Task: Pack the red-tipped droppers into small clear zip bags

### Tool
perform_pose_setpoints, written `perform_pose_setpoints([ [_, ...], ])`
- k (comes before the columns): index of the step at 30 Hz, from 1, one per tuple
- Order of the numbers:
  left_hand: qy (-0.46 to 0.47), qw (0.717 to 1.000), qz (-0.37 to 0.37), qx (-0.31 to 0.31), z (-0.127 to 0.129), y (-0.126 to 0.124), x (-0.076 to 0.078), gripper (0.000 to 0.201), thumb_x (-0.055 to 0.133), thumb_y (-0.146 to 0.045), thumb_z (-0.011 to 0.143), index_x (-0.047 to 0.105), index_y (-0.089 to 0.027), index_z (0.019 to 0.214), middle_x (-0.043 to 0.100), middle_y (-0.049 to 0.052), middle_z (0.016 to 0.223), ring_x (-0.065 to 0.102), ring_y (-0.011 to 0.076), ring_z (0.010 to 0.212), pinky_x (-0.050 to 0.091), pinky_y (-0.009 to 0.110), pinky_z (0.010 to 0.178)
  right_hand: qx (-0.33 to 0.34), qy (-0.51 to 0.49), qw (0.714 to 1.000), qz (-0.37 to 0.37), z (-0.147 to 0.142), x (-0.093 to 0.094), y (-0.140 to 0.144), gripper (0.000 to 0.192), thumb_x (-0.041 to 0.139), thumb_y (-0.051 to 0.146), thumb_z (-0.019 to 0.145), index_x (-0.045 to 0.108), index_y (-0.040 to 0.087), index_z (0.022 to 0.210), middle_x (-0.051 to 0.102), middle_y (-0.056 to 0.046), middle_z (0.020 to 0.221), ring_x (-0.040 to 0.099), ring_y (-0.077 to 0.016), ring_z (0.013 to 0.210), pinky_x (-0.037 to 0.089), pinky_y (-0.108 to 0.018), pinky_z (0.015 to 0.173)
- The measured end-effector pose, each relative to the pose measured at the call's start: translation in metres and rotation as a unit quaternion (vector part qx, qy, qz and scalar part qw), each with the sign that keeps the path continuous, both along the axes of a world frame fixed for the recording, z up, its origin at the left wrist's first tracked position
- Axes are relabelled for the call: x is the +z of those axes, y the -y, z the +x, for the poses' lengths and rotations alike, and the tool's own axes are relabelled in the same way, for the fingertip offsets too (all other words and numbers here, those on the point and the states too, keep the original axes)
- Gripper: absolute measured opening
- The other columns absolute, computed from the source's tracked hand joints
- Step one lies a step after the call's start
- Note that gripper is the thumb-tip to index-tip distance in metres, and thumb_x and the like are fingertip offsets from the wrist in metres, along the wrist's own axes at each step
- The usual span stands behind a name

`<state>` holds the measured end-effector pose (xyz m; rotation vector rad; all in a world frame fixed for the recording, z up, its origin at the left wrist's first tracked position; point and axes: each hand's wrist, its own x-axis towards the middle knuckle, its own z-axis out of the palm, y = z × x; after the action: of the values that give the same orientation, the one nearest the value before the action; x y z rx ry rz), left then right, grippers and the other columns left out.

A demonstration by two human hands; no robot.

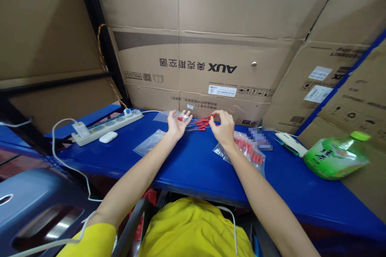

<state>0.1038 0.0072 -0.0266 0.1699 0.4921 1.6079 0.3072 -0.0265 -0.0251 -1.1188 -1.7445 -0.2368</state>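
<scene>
1. Nearest my camera I see one yellow fabric shirt [193, 229]; beside it, on the left, stands one blue-grey plastic stool [33, 196], a white cable [68, 164] passing over its edge.
2. Two bare forearms reach over the glossy blue tabletop [193, 168]; the right one crosses a clear plastic bag of red pieces [251, 150], hiding part of it from me. A flat clear plastic bag [149, 142] lies by the left forearm.
3. One small white rounded case [108, 137] sits just beside one long white power strip [108, 127] with two plugs in it. At right are one green bottle with a lime cap [336, 156] and one white-and-green flat object [291, 144].
4. The thin red-ended pieces [202, 123] lie heaped between the hands; they overlap too much for me to count.
5. My left hand [179, 125] is palm up, fingers loosely spread around some red ends; I can't tell whether it grips them. My right hand [222, 126] pinches one red end between thumb and forefinger.
6. Behind everything, a brown cardboard wall [193, 60] closes off the far edge.
</scene>
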Motion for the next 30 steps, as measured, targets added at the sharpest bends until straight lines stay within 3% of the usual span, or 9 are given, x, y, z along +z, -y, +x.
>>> perform_pose_setpoints([
  [6, 0.000, 0.998, 0.030, -0.055, 0.009, 0.007, 0.001, 0.043, 0.052, -0.041, 0.098, 0.064, -0.010, 0.126, 0.073, 0.019, 0.111, 0.074, 0.0297, 0.110, 0.062, 0.044, 0.098, 0.108, 0.038, 0.993, 0.013, -0.028, -0.007, 0.020, 0.017, 0.055, 0.031, 0.105, 0.070, 0.023, 0.104, 0.076, -0.007, 0.099, 0.067, -0.0235, 0.093, 0.047, -0.038, 0.091],
  [11, -0.036, 0.992, 0.050, -0.111, 0.021, 0.018, 0.004, 0.048, 0.049, -0.042, 0.098, 0.068, -0.009, 0.126, 0.077, 0.020, 0.108, 0.074, 0.0353, 0.113, 0.059, 0.052, 0.101, 0.128, 0.087, 0.988, -0.020, -0.042, -0.017, 0.019, 0.020, 0.057, 0.034, 0.107, 0.075, 0.025, 0.108, 0.079, -0.007, 0.106, 0.068, -0.0239, 0.099, 0.048, -0.037, 0.094],
  [19, -0.083, 0.984, 0.067, -0.145, 0.034, 0.026, 0.001, 0.045, 0.049, -0.030, 0.093, 0.071, -0.011, 0.127, 0.078, 0.019, 0.117, 0.074, 0.0350, 0.113, 0.054, 0.054, 0.107, 0.114, 0.013, 0.988, -0.101, -0.044, -0.030, 0.008, 0.022, 0.058, 0.028, 0.103, 0.074, 0.027, 0.119, 0.077, -0.006, 0.117, 0.072, -0.0219, 0.104, 0.054, -0.032, 0.096],
  [25, -0.102, 0.978, 0.093, -0.158, 0.042, 0.030, -0.004, 0.052, 0.053, -0.021, 0.085, 0.070, -0.006, 0.132, 0.079, 0.016, 0.103, 0.075, 0.0326, 0.111, 0.053, 0.051, 0.110, 0.046, -0.041, 0.992, -0.114, -0.046, -0.025, 0.013, 0.006, 0.064, 0.030, 0.100, 0.065, 0.024, 0.099, 0.077, -0.004, 0.099, 0.071, -0.0211, 0.091, 0.051, -0.029, 0.083],
  [30, -0.117, 0.974, 0.098, -0.167, 0.045, 0.029, -0.006, 0.055, 0.055, -0.017, 0.081, 0.069, -0.005, 0.133, 0.080, 0.015, 0.103, 0.076, 0.0314, 0.107, 0.056, 0.049, 0.106, -0.010, -0.065, 0.994, -0.092, -0.048, -0.023, 0.014, 0.012, 0.067, 0.030, 0.095, 0.056, 0.025, 0.094, 0.073, -0.004, 0.096, 0.067, -0.0226, 0.090, 0.047, -0.031, 0.079],
])
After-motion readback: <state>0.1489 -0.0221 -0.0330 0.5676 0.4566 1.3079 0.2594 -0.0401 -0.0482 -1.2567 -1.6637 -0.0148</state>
